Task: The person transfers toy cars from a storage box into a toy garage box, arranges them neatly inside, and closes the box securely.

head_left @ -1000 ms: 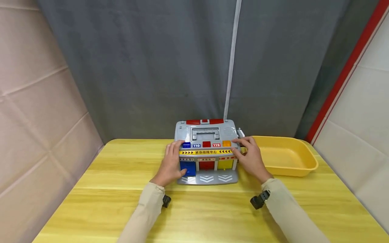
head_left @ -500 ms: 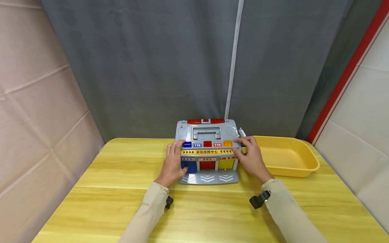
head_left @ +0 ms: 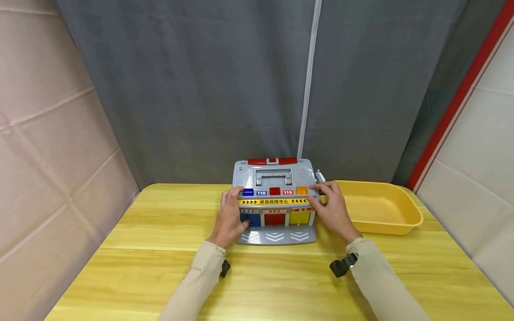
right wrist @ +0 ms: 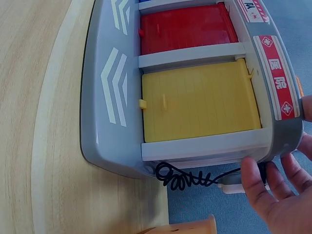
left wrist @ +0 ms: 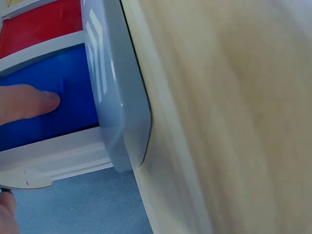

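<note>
A grey toy garage (head_left: 277, 203) with blue, red and yellow doors stands at the table's back edge. My left hand (head_left: 229, 219) grips its left end, fingers at the roof edge. The left thumb (left wrist: 29, 102) presses on the blue door (left wrist: 73, 80), which sits within its frame. At the other end my right hand (head_left: 335, 209) holds the right roof corner, with the thumb against the side and fingertips near the orange button (head_left: 301, 190). In the right wrist view the yellow door (right wrist: 200, 100) and red door (right wrist: 187, 29) are closed.
A yellow plastic basin (head_left: 379, 228) stands on the wooden table (head_left: 281, 285) just right of the garage. A coiled black cord (right wrist: 180, 178) hangs along the toy's right side by a small white-and-grey piece. Behind the table hangs a grey curtain (head_left: 201, 89).
The blue door, tilted outward a second ago, has swung in flush under my left thumb. My left hand has shifted slightly right; the right hand keeps its hold.
</note>
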